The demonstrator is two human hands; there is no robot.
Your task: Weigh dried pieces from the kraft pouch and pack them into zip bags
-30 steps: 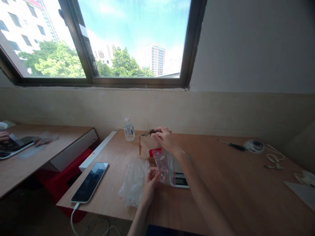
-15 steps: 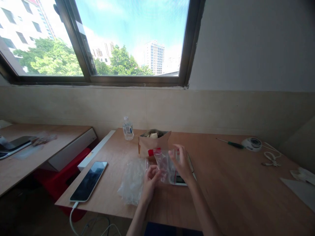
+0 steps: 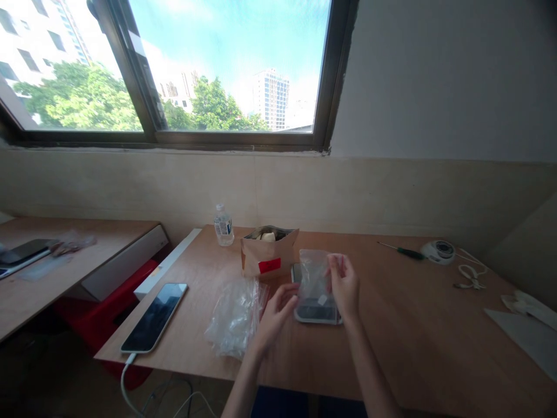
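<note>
A small clear plastic bag hangs upright over the flat grey device with a dark panel, which looks like a small scale. My right hand pinches the bag at its right edge, thumb and fingers closed. My left hand is by the bag's left side, fingers curved and thumb apart, with nothing visible in it; whether its fingertips touch the bag is unclear. Left of that hand lies a pile of clear plastic bags. Behind stands an open brown paper pouch with a red label and pale contents.
A phone with a charging cable lies at the left. A water bottle stands at the back. To the right are a green-handled screwdriver, a white dome camera with its cable, and white sheets near the table's right edge.
My left hand has moved off the bag pile and a little right, its fingers loosening. The single bag has shifted right and now hangs from my right hand, which has turned to pinch it.
</note>
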